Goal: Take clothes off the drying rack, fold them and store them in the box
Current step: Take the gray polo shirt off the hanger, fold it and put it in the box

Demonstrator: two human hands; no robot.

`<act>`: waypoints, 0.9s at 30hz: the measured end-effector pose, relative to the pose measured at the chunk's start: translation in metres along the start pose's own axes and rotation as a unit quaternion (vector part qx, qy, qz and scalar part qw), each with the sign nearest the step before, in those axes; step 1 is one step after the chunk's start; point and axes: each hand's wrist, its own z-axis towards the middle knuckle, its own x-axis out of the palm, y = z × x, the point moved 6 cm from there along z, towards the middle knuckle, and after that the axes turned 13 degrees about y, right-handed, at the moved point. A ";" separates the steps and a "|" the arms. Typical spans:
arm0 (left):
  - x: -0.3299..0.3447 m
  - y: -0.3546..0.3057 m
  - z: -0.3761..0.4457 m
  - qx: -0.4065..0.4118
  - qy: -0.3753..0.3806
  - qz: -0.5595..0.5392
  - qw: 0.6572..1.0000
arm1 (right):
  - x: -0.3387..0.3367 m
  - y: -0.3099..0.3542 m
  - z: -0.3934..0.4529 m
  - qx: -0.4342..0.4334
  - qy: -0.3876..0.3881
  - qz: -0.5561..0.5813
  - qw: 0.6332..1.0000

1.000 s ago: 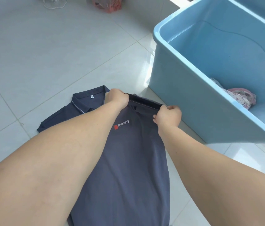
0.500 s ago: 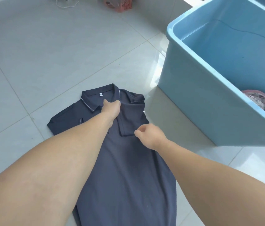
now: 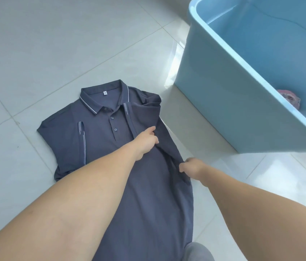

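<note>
Lying face up on the glossy pale-grey floor tiles (image 3: 35,53), a dark slate-blue polo shirt (image 3: 101,140) of smooth, matte knit shows a stiff pointed collar edged with a thin white stripe, a buttoned placket and a small white neck label. Its sleeve on the viewer's left is folded inward, the striped cuff running down the chest; the right side is folded over too, rumpled near the shoulder. The left hand (image 3: 146,141) rests on that right fold beside the placket, index finger stretched forward along the cloth and the other fingers curled under. The right hand (image 3: 189,165) pinches the shirt's right edge lower down, fingers closed on the fabric. Just beside the shirt, to its right, stands a light blue plastic storage box (image 3: 223,102) with smooth walls and a rounded rim; a pink patterned garment (image 3: 290,97) lies crumpled inside. Compared with half a second ago, the left hand has slid from the collar down to the fold, the right hand has moved down the shirt's edge, and the placket buttons are now uncovered.
</note>
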 end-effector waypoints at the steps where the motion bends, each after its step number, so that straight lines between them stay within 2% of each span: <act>1: 0.005 0.004 0.001 -0.001 0.000 -0.013 1.000 | -0.004 -0.007 -0.005 -0.018 -0.014 0.059 0.998; 4: 0.016 0.012 0.001 0.004 0.000 0.017 1.000 | -0.009 -0.025 -0.021 -0.023 -0.013 0.137 0.990; 7: 0.029 0.012 0.004 -0.006 0.012 0.083 0.996 | 0.006 -0.048 -0.042 0.027 0.056 0.044 0.997; 9: 0.036 0.012 0.005 -0.004 0.003 0.103 0.995 | 0.019 -0.058 -0.056 0.031 0.083 0.016 0.996; 12: 0.043 0.011 0.004 -0.004 -0.015 0.138 0.990 | 0.033 -0.064 -0.075 -0.032 0.042 0.076 0.996; 15: 0.046 0.012 -0.002 -0.012 -0.026 0.170 0.985 | 0.048 -0.083 -0.092 -0.036 0.001 0.079 0.996; 17: 0.048 0.011 -0.008 0.002 -0.048 0.140 0.989 | 0.059 -0.098 -0.097 -0.012 0.017 0.062 0.998; 20: 0.045 0.021 -0.026 0.034 -0.143 0.034 0.989 | 0.060 -0.100 -0.095 -0.004 0.033 0.076 0.997; 23: 0.043 0.060 -0.045 0.018 -0.227 -0.048 0.973 | 0.060 -0.091 -0.089 -0.038 0.044 0.096 0.994; 25: 0.052 0.092 -0.057 -0.019 -0.246 -0.113 0.963 | 0.061 -0.081 -0.088 -0.070 0.039 0.112 0.991; 27: 0.066 0.114 -0.073 -0.029 -0.232 -0.188 0.954 | 0.067 -0.070 -0.086 -0.091 0.050 0.112 0.988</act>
